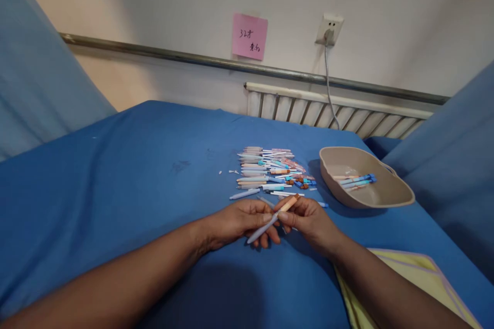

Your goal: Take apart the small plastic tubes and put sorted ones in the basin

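Note:
Between my two hands is a pen [263, 229] with a grey-lilac lower barrel and an orange upper part with a brown end. My left hand [247, 218] pinches the grey-lilac barrel between thumb and fingers. Around the orange part, my right hand [306, 220] has its thumb and fingertips closed. The pen slants, its orange end up and to the right. Just beyond my hands lies a spread of pen parts [252, 180]: barrels, white refills and coloured upper pieces. A single pale blue barrel [244, 194] rests at the near left of the spread.
A beige basket [393, 197] at the right holds several pens [353, 182]. A yellow cloth [415, 272] lies near my right forearm. Small white bits [233, 171] dot the blue sheet [127, 180]. Behind are a radiator [285, 105], a rail and a plugged socket [330, 28].

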`<move>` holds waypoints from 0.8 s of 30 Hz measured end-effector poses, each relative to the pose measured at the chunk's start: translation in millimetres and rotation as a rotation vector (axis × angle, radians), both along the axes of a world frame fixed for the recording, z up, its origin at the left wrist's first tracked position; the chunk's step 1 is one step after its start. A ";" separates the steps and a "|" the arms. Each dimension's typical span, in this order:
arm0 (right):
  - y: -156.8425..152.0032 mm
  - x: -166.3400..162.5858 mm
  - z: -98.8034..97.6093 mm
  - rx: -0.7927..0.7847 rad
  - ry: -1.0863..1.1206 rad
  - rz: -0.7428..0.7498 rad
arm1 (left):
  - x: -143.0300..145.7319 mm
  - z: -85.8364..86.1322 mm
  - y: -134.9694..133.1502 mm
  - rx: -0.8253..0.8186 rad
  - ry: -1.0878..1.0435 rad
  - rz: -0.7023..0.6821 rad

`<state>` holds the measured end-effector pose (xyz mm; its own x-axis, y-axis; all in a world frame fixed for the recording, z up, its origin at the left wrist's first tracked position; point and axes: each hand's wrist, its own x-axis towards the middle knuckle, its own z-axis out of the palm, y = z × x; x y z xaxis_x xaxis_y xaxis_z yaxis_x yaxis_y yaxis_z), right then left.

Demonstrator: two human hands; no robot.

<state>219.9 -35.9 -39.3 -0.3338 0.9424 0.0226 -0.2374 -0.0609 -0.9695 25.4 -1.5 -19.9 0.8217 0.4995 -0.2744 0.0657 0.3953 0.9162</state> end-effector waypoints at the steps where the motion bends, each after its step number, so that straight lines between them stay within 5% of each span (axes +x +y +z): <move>1: -0.3 -1.4 0.9 0.004 -0.012 0.007 | 1.1 0.1 -0.4 0.001 0.001 -0.006; 12: 1.3 -3.7 7.0 -0.004 -0.144 -0.082 | 11.9 -2.2 -1.1 0.010 0.014 0.023; 24: 1.4 0.0 0.8 -0.025 -0.041 -0.063 | 11.5 1.3 -2.9 0.014 0.028 0.053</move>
<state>219.9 -34.4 -38.5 -0.2743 0.9615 -0.0140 -0.2012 -0.0716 -0.9769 37.0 -4.4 -18.6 0.7863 0.5458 -0.2896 0.0709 0.3858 0.9199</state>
